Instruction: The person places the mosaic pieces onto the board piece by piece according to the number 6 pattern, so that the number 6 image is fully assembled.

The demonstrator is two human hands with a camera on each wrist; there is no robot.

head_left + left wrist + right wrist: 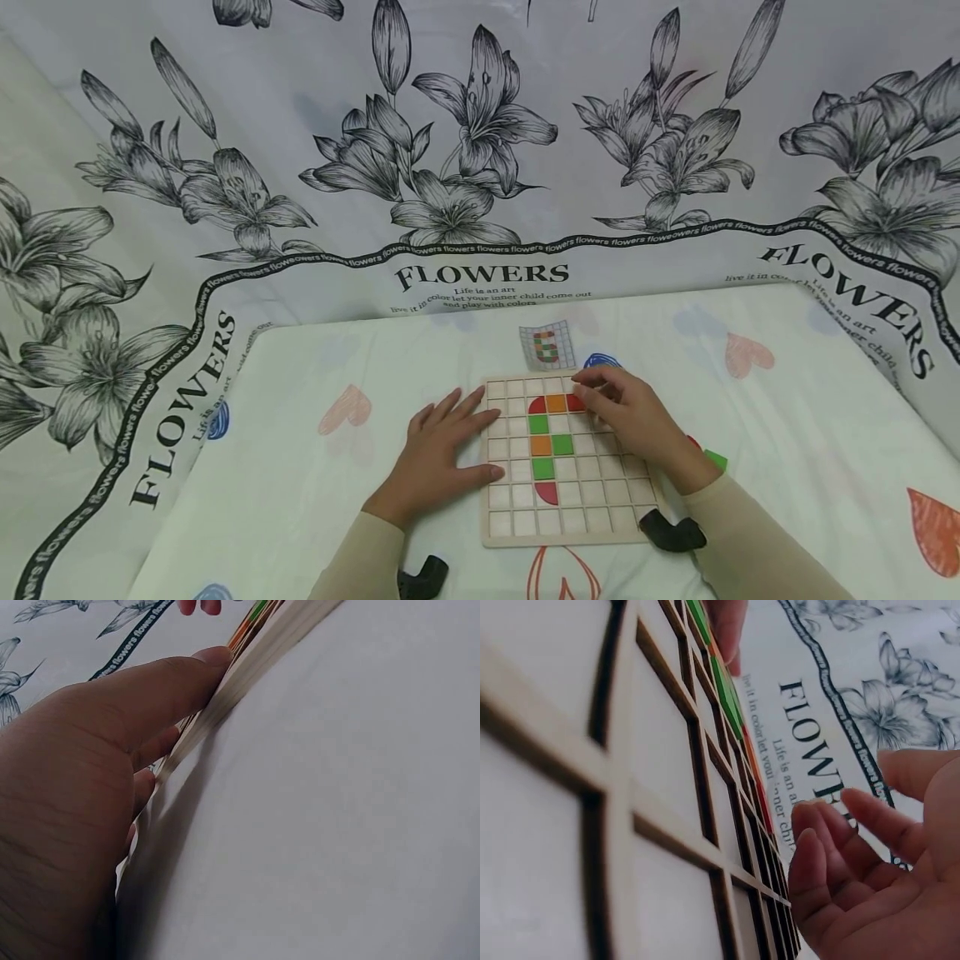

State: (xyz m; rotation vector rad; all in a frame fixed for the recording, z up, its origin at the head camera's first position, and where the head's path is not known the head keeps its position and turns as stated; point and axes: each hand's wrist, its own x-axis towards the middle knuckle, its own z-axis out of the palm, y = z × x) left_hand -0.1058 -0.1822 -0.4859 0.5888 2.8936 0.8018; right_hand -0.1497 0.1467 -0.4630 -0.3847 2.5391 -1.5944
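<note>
A wooden grid board [562,540] lies on the cloth, with flat coloured tiles in its upper-left cells. Along the top run a red rounded tile [537,406], an orange tile [555,403] and another red tile [575,402], partly covered by my right hand [630,412]. Thumb and index of that hand are near this red tile; the right wrist view shows them apart with nothing between. Below are green tiles [538,424], an orange tile [541,446] and a red rounded tile [547,493]. My left hand [442,458] rests with spread fingers against the board's left edge.
A small printed card [547,343] with a coloured grid pattern lies beyond the board. Beside my right wrist a loose green tile [716,459] and a red piece [693,442] are partly hidden. Heart-printed cloth [420,358] covers the surface, with a flower-printed sheet behind.
</note>
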